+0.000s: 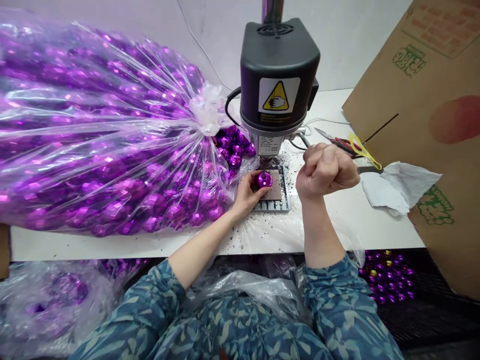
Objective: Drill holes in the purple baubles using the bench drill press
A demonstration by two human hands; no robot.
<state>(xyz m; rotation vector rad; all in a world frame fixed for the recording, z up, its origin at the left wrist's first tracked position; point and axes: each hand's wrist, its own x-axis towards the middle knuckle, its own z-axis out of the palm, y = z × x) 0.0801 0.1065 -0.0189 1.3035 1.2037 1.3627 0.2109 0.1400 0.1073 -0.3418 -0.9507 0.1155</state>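
Purple ball [265, 180] in the thumb-and-finger grip of the left hand [247, 193], right hand [325, 171] raised, fist-tight, any contents hidden.

2 hands [248, 192], 1 held purple ball [265, 179], 1 machine [279, 62], 1 knotted bag [112, 160], loose balls [235, 160] past counting

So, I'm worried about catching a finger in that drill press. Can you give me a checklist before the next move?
1. Purple faceted bauble held: ok, between the thumb and fingers of the left grip.
2. Left grip well clear of the drill press: not ok, fingertips look close to the chuck.
3. Right grip clear of the chuck: ok, closed and off to the side.
4. Chuck stopped: cannot tell.
5. White table free of debris: not ok, dark flecks are scattered about.
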